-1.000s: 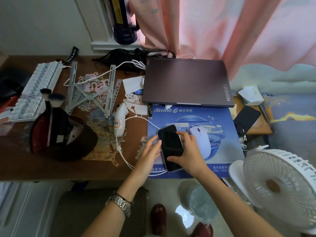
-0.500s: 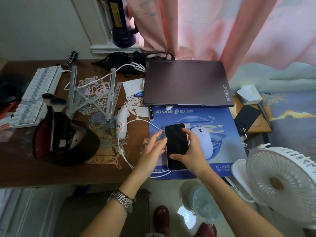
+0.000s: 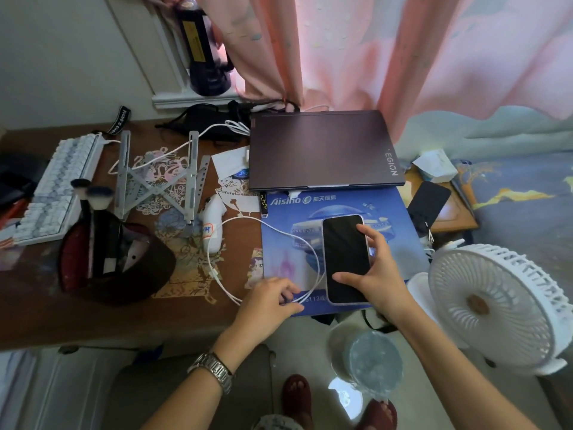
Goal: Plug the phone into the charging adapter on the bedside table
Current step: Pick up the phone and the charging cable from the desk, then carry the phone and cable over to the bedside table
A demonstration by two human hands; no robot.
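Observation:
A phone [image 3: 345, 257] with a dark screen lies face up over the blue mouse pad [image 3: 291, 209]. My right hand [image 3: 376, 274] grips it by its right edge and lower end. A white charging cable [image 3: 279, 232] loops across the pad from a white adapter [image 3: 212, 226] lying on the brown table. My left hand [image 3: 268, 301] rests on the cable's loop at the pad's front edge, fingers curled around the cord. The cable's plug end is hidden under that hand.
A closed dark laptop [image 3: 322, 150] lies behind the pad. A metal laptop stand [image 3: 161, 181], white keyboard [image 3: 59, 184] and dark cap [image 3: 117, 262] with brushes fill the left. A white fan [image 3: 496, 305] stands right, a second dark phone [image 3: 429, 201] beyond it.
My left hand left the phone's side and dropped toward the front edge onto the white cable. My right hand shifted the phone to the right, covering the mouse.

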